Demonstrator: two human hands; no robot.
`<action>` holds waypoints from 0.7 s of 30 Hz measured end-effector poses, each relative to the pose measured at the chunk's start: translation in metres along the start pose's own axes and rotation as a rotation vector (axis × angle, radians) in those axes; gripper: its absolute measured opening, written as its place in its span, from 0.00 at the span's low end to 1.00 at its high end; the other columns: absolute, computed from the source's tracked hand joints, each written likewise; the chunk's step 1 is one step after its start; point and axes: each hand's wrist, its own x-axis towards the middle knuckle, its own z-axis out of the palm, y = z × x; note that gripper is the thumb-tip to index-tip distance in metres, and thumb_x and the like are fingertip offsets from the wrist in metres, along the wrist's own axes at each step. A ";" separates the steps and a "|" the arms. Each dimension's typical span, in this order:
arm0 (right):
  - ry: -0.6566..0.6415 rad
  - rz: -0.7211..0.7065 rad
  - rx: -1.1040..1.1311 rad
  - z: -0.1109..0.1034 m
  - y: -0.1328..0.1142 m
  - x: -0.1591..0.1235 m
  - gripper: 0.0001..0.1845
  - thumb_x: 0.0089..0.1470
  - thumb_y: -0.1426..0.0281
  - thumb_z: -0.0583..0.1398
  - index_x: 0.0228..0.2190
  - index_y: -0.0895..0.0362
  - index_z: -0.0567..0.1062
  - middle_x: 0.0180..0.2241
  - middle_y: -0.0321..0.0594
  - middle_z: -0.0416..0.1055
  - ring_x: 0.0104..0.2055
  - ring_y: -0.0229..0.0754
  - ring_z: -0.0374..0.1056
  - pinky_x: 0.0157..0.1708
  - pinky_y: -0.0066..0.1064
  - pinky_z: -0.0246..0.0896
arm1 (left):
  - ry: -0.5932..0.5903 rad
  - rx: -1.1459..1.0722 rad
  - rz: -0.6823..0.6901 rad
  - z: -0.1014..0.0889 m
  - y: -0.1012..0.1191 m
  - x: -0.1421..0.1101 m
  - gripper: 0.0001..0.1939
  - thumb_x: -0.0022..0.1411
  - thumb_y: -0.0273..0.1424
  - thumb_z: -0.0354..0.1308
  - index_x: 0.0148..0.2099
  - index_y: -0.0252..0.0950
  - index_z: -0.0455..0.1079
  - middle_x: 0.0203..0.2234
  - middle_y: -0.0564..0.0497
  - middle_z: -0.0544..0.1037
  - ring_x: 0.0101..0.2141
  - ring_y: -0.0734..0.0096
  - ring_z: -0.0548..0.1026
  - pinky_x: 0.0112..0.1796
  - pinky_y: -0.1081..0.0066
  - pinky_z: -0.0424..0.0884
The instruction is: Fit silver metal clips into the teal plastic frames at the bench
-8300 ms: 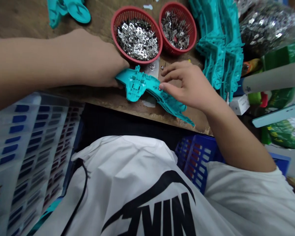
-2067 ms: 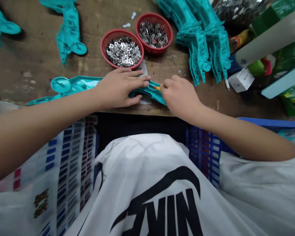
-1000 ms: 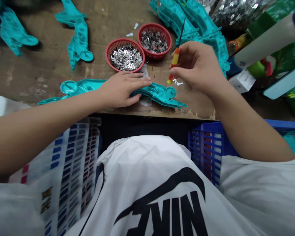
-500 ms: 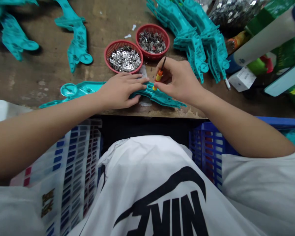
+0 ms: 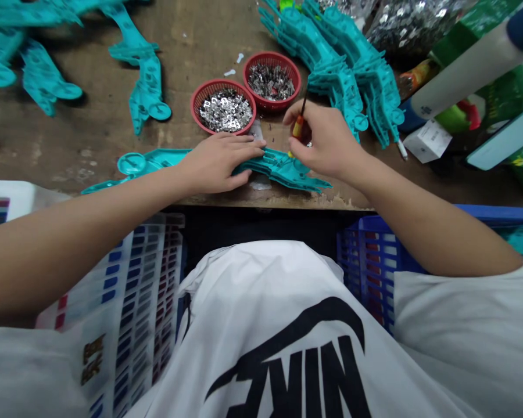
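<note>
A long teal plastic part (image 5: 283, 168) lies along the front edge of the table. Across its middle rests my left hand (image 5: 222, 162), its fingers stretched out flat on the part and its thumb apart on the near side. My right hand (image 5: 325, 139) is closed around a small screwdriver (image 5: 298, 126) with an orange-yellow handle. The dark shaft points up and away from the part. A yellow end shows below my fingers, close to the part's right half. Whether it touches the part I cannot tell. Just beyond stand two red baskets of small metal pieces, the left basket (image 5: 194, 119) and the right basket (image 5: 297, 78).
Two stacks of teal parts (image 5: 331, 72) lie at the back right, beside a white bottle (image 5: 457, 69), a small white box (image 5: 427, 141) and a light-blue phone-like slab (image 5: 503, 139). More teal parts (image 5: 146, 75) lie at the left. A white crate (image 5: 131, 307) and a blue crate (image 5: 366, 255) flank my lap.
My right hand has moved slightly right with the screwdriver, whose yellow end has shifted right over the part. My left hand stays on the part. The whole view has shifted a little.
</note>
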 end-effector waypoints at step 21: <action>-0.297 -0.205 -0.281 0.046 0.001 0.002 0.62 0.71 0.60 0.72 0.93 0.61 0.54 0.74 0.69 0.81 0.66 0.72 0.85 0.61 0.49 0.80 | 0.076 -0.074 -0.063 -0.033 -0.009 -0.013 0.38 0.82 0.54 0.58 0.80 0.36 0.78 0.74 0.35 0.87 0.71 0.36 0.86 0.73 0.42 0.83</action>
